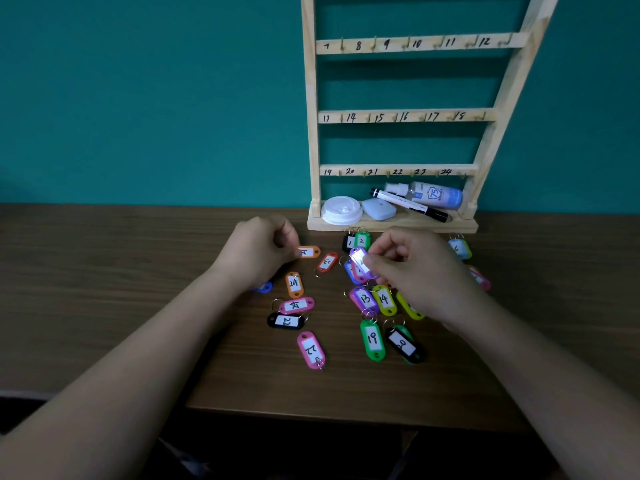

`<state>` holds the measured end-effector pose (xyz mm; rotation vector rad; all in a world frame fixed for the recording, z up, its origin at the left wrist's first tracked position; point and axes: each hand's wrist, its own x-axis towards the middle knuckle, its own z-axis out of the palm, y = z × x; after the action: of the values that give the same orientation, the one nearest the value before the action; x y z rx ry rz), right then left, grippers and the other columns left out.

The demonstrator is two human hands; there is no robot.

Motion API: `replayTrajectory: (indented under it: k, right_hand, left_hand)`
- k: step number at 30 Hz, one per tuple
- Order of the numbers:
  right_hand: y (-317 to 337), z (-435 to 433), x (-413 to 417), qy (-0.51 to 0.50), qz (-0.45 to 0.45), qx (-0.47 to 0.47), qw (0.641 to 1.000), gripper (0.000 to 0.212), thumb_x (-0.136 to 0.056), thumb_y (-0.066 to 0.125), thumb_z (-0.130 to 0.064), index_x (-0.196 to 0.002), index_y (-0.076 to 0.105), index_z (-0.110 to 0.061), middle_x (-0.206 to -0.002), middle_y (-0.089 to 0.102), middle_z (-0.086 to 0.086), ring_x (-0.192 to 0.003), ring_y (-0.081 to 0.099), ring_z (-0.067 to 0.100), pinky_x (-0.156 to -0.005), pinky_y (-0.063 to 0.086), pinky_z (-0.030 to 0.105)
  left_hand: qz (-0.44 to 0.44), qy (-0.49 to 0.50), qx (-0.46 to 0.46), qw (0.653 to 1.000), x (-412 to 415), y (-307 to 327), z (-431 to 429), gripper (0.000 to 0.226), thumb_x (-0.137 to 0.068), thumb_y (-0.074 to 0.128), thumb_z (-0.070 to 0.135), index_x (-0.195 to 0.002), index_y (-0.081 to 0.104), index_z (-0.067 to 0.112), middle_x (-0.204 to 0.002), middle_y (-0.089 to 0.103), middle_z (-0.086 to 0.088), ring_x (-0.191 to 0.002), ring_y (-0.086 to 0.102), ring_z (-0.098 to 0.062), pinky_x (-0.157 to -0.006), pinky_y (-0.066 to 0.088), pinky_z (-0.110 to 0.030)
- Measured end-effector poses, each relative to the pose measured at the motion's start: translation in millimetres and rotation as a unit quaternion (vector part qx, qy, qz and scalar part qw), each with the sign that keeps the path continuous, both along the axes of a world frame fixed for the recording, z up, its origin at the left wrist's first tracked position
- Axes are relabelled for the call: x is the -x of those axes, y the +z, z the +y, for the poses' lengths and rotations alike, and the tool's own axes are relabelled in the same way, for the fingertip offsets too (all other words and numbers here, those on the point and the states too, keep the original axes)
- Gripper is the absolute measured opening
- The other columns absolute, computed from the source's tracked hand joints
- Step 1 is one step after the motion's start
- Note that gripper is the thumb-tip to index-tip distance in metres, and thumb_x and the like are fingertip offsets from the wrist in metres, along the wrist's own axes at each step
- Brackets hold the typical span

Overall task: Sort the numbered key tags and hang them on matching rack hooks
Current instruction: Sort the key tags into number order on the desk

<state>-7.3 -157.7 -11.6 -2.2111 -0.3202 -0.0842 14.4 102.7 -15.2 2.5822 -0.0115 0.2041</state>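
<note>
Numbered plastic key tags scattered around both hands, left hand curled, knuckles up, pinching orange oval tag, right hand curled, pinching purple oval tag

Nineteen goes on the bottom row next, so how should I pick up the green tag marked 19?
Probably pinch the green tag 19 by its long edges near the close, ringless end, coming from the left: it lies flat, its split ring points away toward the purple tag 13, and a black tag crowds its right.

coloured key tags scattered, wooden rack upright
</note>
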Motion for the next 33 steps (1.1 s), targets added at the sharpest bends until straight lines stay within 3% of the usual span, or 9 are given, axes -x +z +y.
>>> replayTrajectory:
  k: [4,6,10,13,19,24,27,33]
  right_hand:
    - [0.2,-1.7,-0.8,-0.005,-0.003,-0.017,1.000,0.009,-0.095,0.077,-0.027,-0.087,0.073,-0.029,-0.078,0.076,-0.010,-0.069,0.073,0.006,-0.079,0.063,0.046]
    - [-0.9,-1.5,-0.1,-0.008,-0.007,-0.019,1.000,0.009,-0.095,0.077,-0.028,-0.087,0.073,-0.030,-0.079,0.076,-0.011,-0.070,0.073,0.005,-0.079,0.063,0.046]
    - [-3.5,1.6,2.8,-0.005,-0.023,-0.032,0.999,0.009,-0.094,0.078,-0.028,-0.087,0.073,-0.030,-0.080,0.076,-0.012,-0.071,0.073,0.005,-0.077,0.062,0.042]
    - [-2.0,4.5,6.8,0.015,-0.006,-0.060,0.998,0.008,-0.097,0.076,-0.022,-0.091,0.074,-0.028,-0.082,0.078,-0.011,-0.070,0.075,0.006,-0.073,0.060,0.032]
    - [-0.5,4.6,12.7,0.042,0.020,-0.100,0.994,0.003,-0.099,0.074,-0.024,-0.101,0.076,-0.025,-0.088,0.079,-0.010,-0.076,0.076,0.006,-0.065,0.058,0.019]
    - [-1.2,2.4,15.2,0.061,0.027,-0.147,0.987,0.010,-0.096,0.077,-0.019,-0.106,0.079,-0.017,-0.084,0.081,-0.002,-0.076,0.078,0.012,-0.069,0.063,0.026]
    - [-2.2,1.5,16.2,0.068,0.041,-0.174,0.982,0.013,-0.094,0.079,-0.014,-0.107,0.078,-0.015,-0.087,0.082,0.001,-0.079,0.080,0.016,-0.076,0.066,0.038]
    - [2.8,-3.5,19.2,0.070,0.068,-0.196,0.976,0.013,-0.093,0.080,-0.009,-0.106,0.078,-0.013,-0.088,0.082,0.004,-0.081,0.081,0.020,-0.079,0.066,0.039]
  left_hand:
    - [-0.052,-0.057,0.079,0.994,15.7,11.4,-7.6,0.011,-0.088,0.083,0.027,-0.086,0.074,0.032,-0.084,0.075,0.014,-0.082,0.068,-0.001,-0.077,0.053,-0.025]
    - [-0.026,-0.118,0.122,0.985,27.1,17.8,-16.9,0.008,-0.091,0.082,0.025,-0.091,0.076,0.030,-0.086,0.077,0.010,-0.083,0.071,-0.010,-0.079,0.056,-0.034]
    - [0.015,-0.185,0.155,0.970,44.6,21.0,-33.7,0.008,-0.098,0.075,0.021,-0.100,0.077,0.028,-0.083,0.078,0.004,-0.079,0.072,-0.012,-0.071,0.053,-0.031]
    - [-0.010,-0.175,0.174,0.969,45.8,16.9,-38.1,0.012,-0.096,0.076,0.017,-0.100,0.077,0.029,-0.083,0.077,0.004,-0.081,0.073,-0.016,-0.076,0.055,-0.029]
    - [-0.055,-0.099,0.264,0.958,44.1,9.8,-45.8,0.023,-0.086,0.087,0.016,-0.102,0.071,0.023,-0.091,0.077,0.001,-0.084,0.073,-0.024,-0.084,0.062,-0.045]
    - [-0.055,-0.053,0.334,0.940,48.3,9.1,-50.9,0.017,-0.085,0.088,0.016,-0.095,0.075,0.021,-0.091,0.077,-0.003,-0.086,0.073,-0.025,-0.086,0.061,-0.050]
    - [-0.052,-0.037,0.356,0.932,49.6,8.5,-54.1,0.015,-0.085,0.087,0.015,-0.094,0.076,0.019,-0.090,0.078,-0.003,-0.083,0.074,-0.021,-0.085,0.062,-0.047]
    - [-0.014,-0.032,0.495,0.868,54.4,13.5,-65.1,0.030,-0.082,0.084,0.001,-0.109,0.071,0.004,-0.090,0.079,-0.012,-0.079,0.075,-0.018,-0.071,0.061,-0.024]
